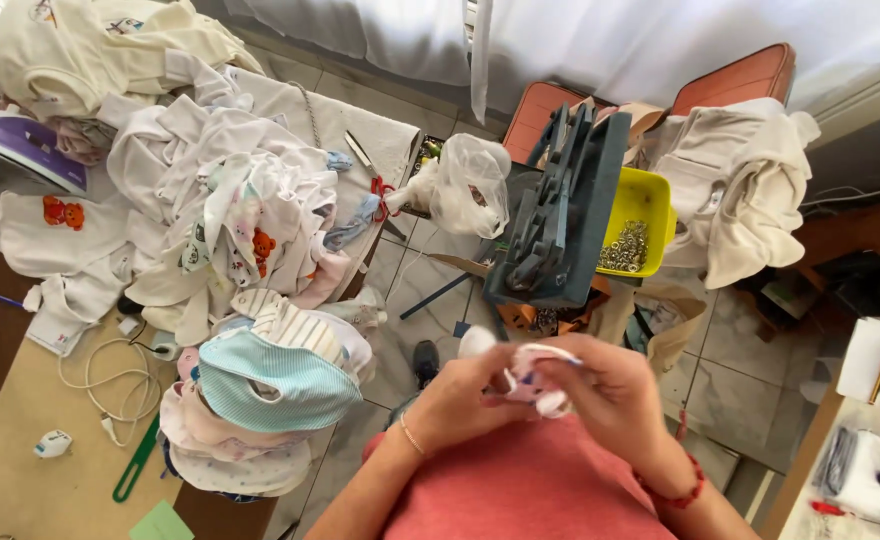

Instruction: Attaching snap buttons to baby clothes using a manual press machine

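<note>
Both hands meet in front of my chest over a small white piece of baby clothing [526, 378] with a faint print. My left hand [457, 398] pinches its left side, a thin bracelet on the wrist. My right hand [612, 393] grips its right side, fingers curled over the cloth, a red bead bracelet on the wrist. The cloth is bunched up and partly hidden by my fingers. I wear a coral top [530, 490].
A table [20, 470] at left carries a heap of white baby clothes [210, 190], a stack of bibs [270, 385], a cable, scissors [372, 170] and a green ruler. Ahead stand a dark press tool [560, 215], a yellow tub of metal snaps [632, 235] and a plastic bag [470, 185].
</note>
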